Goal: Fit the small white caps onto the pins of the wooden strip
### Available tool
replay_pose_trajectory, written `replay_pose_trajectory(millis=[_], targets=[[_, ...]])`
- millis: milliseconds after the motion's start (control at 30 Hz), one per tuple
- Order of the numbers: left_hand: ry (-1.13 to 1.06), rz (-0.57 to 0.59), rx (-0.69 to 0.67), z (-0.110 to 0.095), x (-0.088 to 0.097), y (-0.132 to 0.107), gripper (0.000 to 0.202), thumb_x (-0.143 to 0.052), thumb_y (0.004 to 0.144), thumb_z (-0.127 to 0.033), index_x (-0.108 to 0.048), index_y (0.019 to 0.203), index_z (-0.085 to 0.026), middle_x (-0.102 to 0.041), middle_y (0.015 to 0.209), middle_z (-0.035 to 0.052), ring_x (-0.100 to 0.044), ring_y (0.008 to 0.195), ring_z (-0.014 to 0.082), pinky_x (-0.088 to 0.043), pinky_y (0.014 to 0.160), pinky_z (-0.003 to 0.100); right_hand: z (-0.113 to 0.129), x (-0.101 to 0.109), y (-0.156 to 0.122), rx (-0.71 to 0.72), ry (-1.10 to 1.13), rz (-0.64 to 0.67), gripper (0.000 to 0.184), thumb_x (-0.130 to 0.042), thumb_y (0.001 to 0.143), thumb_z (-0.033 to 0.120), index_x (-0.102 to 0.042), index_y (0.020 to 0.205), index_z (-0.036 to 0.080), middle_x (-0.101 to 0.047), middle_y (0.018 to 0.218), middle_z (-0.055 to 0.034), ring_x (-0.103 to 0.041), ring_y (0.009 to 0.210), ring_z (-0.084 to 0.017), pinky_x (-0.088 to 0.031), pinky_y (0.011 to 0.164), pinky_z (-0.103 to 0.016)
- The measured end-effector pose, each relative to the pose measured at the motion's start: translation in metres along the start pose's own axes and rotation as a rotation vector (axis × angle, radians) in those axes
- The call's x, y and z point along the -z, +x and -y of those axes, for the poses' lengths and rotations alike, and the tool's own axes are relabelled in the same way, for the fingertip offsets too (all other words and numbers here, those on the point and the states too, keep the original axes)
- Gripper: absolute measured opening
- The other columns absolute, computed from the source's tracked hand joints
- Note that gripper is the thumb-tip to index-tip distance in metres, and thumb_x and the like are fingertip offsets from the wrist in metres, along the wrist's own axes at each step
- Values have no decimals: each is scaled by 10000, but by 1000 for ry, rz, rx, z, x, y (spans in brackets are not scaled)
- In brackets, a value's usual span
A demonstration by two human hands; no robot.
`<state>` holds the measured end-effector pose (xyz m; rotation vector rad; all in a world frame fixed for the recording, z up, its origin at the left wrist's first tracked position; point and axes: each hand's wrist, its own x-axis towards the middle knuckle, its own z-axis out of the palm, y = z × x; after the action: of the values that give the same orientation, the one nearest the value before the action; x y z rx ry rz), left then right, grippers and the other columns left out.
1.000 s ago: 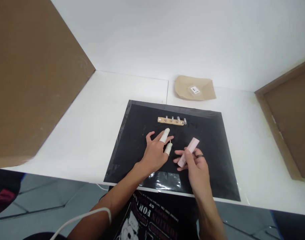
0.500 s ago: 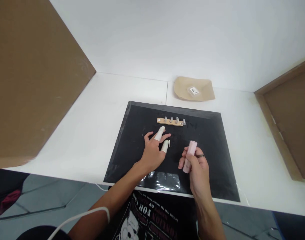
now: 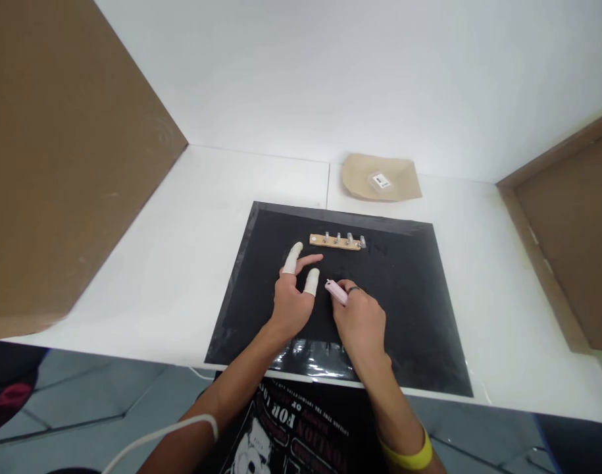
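My left hand [image 3: 291, 293] rests on the black mat [image 3: 409, 309], fingers spread, with white finger cots on the index finger and thumb. Right beside it, my right hand [image 3: 358, 321] is closed around a pink tube [image 3: 337, 291] whose tip points left toward the left thumb. The small pale stick seen earlier by the thumb is hidden now. Just beyond the left fingertips lies a small wooden strip [image 3: 337, 241] with several metal pegs.
A tan paper tray [image 3: 400, 184] holding a small clear packet [image 3: 380, 181] sits at the back of the white table. Brown cardboard panels stand at the left [image 3: 58, 151] and right [image 3: 572, 237]. A white cable runs over my left forearm.
My right hand has swung the pink tube down and leftward, from held up at the right to low beside the left thumb. The left hand shifted slightly left.
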<state>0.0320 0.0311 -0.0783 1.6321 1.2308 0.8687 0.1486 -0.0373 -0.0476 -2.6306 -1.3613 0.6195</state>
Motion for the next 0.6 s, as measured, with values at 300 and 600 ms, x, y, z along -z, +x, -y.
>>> replay_pose_trajectory(millis=[300, 600], targets=[[-254, -57, -85, 12, 4, 17, 471, -522, 1032, -262, -473, 1496, -199, -744, 1294, 99, -726, 1207, 194, -498, 1209, 434, -22, 17, 10, 358, -278, 85, 224, -482, 1072, 204, -679, 1176, 218, -806, 1104, -66, -778, 995, -244, -392, 672, -312], [-270, -175, -201, 13, 43, 49, 531, -597, 1010, -258, -452, 1519, -224, -716, 1323, 109, -734, 1129, 197, -550, 1139, 457, -40, 34, 18, 481, -430, 138, 285, -454, 1082, 171, -652, 1286, 184, -792, 1094, -85, -770, 1018, -260, -427, 693, -339]])
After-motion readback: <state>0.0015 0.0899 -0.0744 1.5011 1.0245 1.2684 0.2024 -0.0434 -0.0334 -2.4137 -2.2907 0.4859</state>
